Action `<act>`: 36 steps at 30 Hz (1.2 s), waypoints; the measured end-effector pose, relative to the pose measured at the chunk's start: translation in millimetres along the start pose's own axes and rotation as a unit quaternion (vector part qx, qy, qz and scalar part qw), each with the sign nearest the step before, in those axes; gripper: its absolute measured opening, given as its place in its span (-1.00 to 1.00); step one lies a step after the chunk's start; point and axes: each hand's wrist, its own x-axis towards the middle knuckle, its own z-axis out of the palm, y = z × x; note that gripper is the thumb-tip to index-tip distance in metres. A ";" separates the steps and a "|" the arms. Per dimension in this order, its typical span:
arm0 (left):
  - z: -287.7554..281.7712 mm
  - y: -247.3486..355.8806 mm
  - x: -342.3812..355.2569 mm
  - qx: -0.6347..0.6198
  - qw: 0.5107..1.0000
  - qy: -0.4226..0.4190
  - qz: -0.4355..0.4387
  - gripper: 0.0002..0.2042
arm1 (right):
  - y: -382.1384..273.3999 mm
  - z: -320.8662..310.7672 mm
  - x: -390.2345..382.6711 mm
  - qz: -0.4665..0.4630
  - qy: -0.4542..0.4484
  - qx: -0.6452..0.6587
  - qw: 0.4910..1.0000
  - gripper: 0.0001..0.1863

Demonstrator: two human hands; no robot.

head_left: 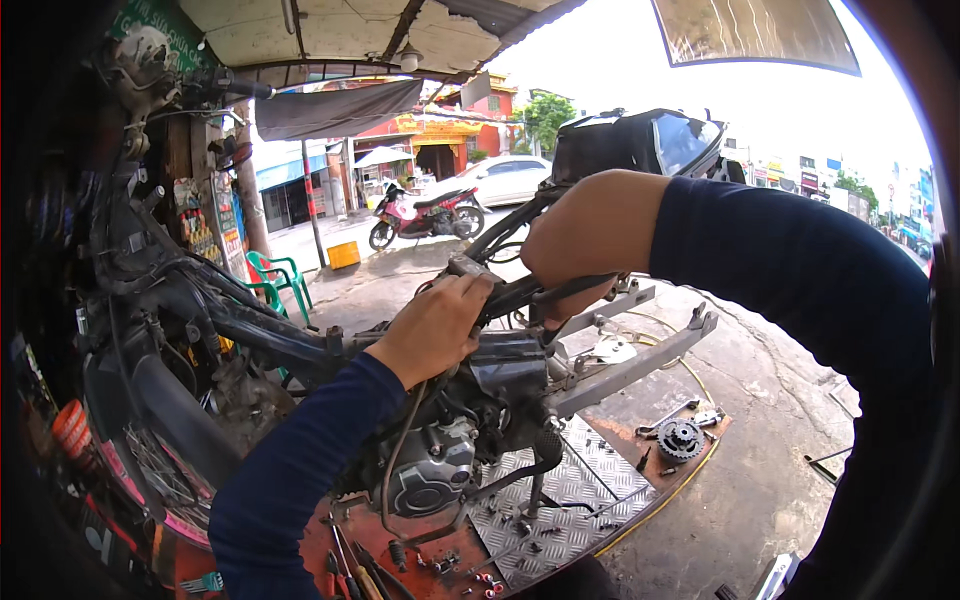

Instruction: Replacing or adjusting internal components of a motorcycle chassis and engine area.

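1. One stripped motorcycle frame (515, 296), of dark tubing, stands before the person, its middle section between the two hands.
2. The left hand (432, 328) is mostly closed, fingers curled over the tubing; whether it also grips a smaller part cannot be told.
3. The right hand (580, 240) is bent into a loose fist at the tubing; its fingertips are largely hidden, so what it holds is unclear.
4. Below hangs the engine (430, 470), with a rounded, dull grey metal cover; behind it, a flat-sided grey swingarm (640, 365) points rearward.
5. Underneath, a silver plate (610, 465) with a raised tread pattern lies on the red surface (460, 540), near long-handled tools (357, 575) and scattered small fasteners.
6. A toothed, round metal part (681, 440) sits toward the far corner.
7. Containers: an orange-red bucket (72, 432) at left and a yellow bin (344, 255) beyond; the contents of both cannot be made out.
8. The pink-rimmed front wheel (165, 480) is partly covered by the left sleeve, and the dark lens border cuts off the edges.
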 end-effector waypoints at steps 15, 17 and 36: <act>1.4 -8.9 3.6 -0.052 0.998 -0.022 -0.009 -0.42 | -9.4 -62.3 63.8 0.207 -0.294 0.132 0.924 -0.48; 3.9 -13.1 -1.1 -0.074 0.997 0.009 -0.005 -0.39 | 2.6 -42.5 62.5 0.192 -0.351 0.176 0.899 -0.38; 7.8 -15.2 1.9 -0.056 0.998 0.012 -0.007 -0.37 | 17.2 5.8 43.8 0.106 -0.285 0.242 0.921 -0.43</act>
